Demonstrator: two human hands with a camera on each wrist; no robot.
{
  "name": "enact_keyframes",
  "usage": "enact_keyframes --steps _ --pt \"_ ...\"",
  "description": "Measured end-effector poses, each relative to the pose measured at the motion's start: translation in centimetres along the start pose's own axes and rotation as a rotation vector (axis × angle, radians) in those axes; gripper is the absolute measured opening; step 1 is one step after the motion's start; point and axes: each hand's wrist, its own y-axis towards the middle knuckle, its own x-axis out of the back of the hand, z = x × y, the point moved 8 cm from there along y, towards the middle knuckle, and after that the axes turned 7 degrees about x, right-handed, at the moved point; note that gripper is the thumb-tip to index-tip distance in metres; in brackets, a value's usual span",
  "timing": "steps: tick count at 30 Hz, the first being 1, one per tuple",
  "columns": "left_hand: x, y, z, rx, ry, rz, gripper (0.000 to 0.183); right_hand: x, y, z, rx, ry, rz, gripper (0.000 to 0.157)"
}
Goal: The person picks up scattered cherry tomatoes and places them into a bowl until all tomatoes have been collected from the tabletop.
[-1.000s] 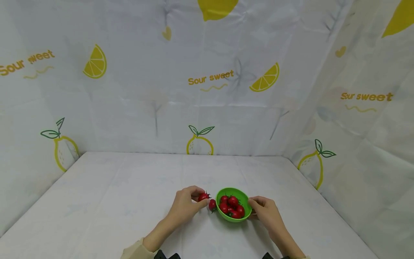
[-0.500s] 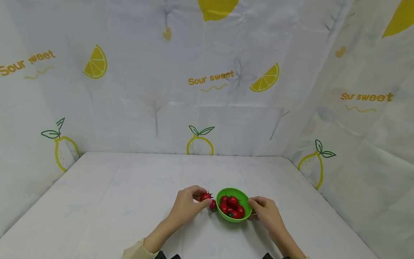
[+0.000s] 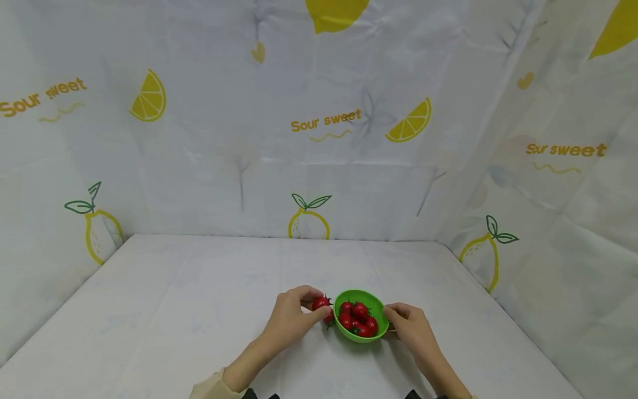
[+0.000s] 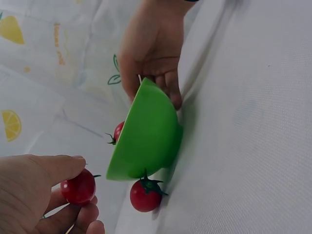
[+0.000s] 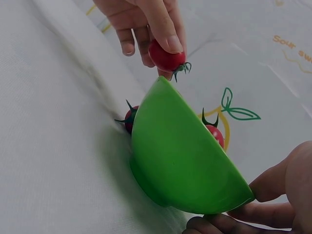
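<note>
Between thumb and fingers my left hand (image 3: 290, 318) pinches a red cherry tomato (image 4: 79, 187) with a green stem, held above the table just left of a green bowl (image 3: 361, 339). Several more cherry tomatoes (image 3: 359, 310) lie inside the bowl. One loose tomato (image 4: 146, 196) sits on the table against the bowl's left side, partly hidden by my left thumb in the head view. My right hand (image 3: 410, 328) grips the bowl's right rim, thumb on the edge and fingers underneath, as the right wrist view shows.
A white cloth covers the table (image 3: 199, 299). White curtains (image 3: 224, 138) printed with lemons and lettering hang behind it and at both sides.
My left hand has moved slightly right with its tomato, closer to the bowl's rim and over the loose tomato. The right hand and bowl stay in place.
</note>
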Motion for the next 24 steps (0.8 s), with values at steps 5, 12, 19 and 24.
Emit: enact_keyframes --steps 5,12,19,24 --pt "0.0 0.1 -0.4 -0.008 0.007 -0.005 0.021 0.0 0.0 0.0 0.006 0.003 0.008 0.032" --pt "-0.5 0.6 -1.4 -0.040 0.004 0.006 0.021 -0.1 0.1 -0.1 0.001 0.007 0.012 0.032" --pt "-1.4 1.3 -2.9 -0.096 0.011 0.043 0.022 -0.1 0.1 -0.2 0.000 0.004 0.002 0.031" --pt "-2.0 1.8 -3.7 -0.111 0.018 0.066 0.025 -0.2 0.2 -0.1 0.003 0.006 0.010 0.032"
